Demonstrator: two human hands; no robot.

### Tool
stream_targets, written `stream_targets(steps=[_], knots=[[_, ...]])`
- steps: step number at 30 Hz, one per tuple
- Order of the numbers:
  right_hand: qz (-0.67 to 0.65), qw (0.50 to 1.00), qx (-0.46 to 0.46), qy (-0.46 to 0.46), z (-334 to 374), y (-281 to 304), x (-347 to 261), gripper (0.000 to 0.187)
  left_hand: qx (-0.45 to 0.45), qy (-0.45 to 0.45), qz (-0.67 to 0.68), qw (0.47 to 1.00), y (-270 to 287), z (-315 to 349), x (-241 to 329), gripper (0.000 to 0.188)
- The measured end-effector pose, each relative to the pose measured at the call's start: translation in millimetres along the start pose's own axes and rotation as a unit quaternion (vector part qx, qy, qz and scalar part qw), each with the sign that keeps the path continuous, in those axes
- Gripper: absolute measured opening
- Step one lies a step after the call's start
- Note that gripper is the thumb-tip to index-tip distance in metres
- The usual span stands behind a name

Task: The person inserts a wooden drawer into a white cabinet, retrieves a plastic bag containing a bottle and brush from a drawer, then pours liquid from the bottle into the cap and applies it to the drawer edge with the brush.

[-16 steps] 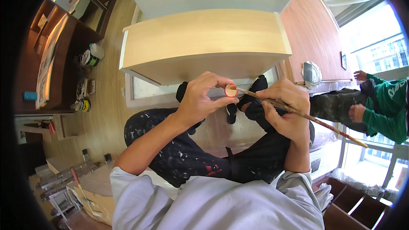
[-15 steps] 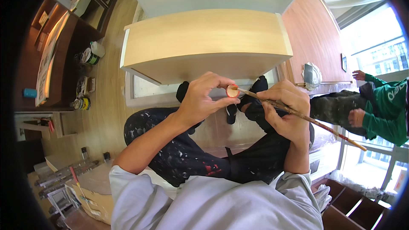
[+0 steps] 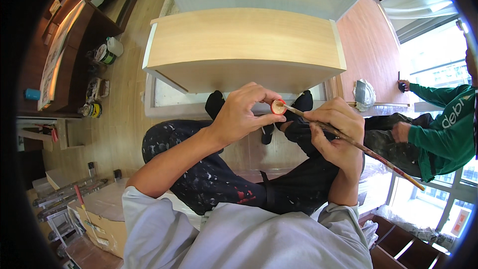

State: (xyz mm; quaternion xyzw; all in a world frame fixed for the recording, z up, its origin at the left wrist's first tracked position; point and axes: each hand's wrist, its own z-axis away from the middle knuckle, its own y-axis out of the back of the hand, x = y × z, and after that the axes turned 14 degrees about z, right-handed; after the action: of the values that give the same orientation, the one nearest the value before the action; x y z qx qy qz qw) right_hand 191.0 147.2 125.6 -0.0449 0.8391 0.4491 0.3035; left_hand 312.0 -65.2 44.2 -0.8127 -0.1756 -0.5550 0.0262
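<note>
Between thumb and fingers, my left hand (image 3: 245, 110) holds a small round red cap (image 3: 278, 107) with a pale, cream-coloured substance inside. A long, thin paintbrush (image 3: 371, 145), its handle stained brown and red, is gripped by my right hand (image 3: 337, 127). The brush's tip reaches into the cap, and its handle slants down to the right. Both hands are over my paint-spotted dark trousers (image 3: 219, 179), just in front of the cabinet's near edge.
Ahead stands a light wood cabinet (image 3: 244, 37) with white side edges. A wooden panel surface (image 3: 366, 50) at right bears a plastic-wrapped item (image 3: 365, 94). A person in a green sweatshirt (image 3: 450, 124) sits at right. Buckets (image 3: 104, 55) and a cardboard box (image 3: 104, 229) lie left.
The person in green has reached out to a dark phone-like object on the panel. My view has shifted slightly; cap and brush stay together, a little further right.
</note>
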Motion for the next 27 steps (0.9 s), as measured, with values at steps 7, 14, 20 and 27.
stream_targets(steps=[7,14,20,27], knots=[[0.019,1.0,-0.013,0.009,-0.2,0.2,-0.9,0.026,-0.006,-0.003,-0.005,1.0,-0.9,0.4,0.1,0.037],[0.007,1.0,-0.022,0.012,0.6,1.3,-0.8,0.025,-0.021,0.007,-0.006,1.0,-0.3,-0.1,1.7,0.037],[-0.005,1.0,-0.022,-0.006,2.8,2.0,3.3,0.022,-0.03,0.017,-0.001,0.999,-1.1,0.2,3.2,0.038],[-0.022,1.0,-0.009,-0.01,2.8,2.7,7.4,0.018,-0.031,0.018,0.001,0.999,-3.1,0.2,5.2,0.04]])
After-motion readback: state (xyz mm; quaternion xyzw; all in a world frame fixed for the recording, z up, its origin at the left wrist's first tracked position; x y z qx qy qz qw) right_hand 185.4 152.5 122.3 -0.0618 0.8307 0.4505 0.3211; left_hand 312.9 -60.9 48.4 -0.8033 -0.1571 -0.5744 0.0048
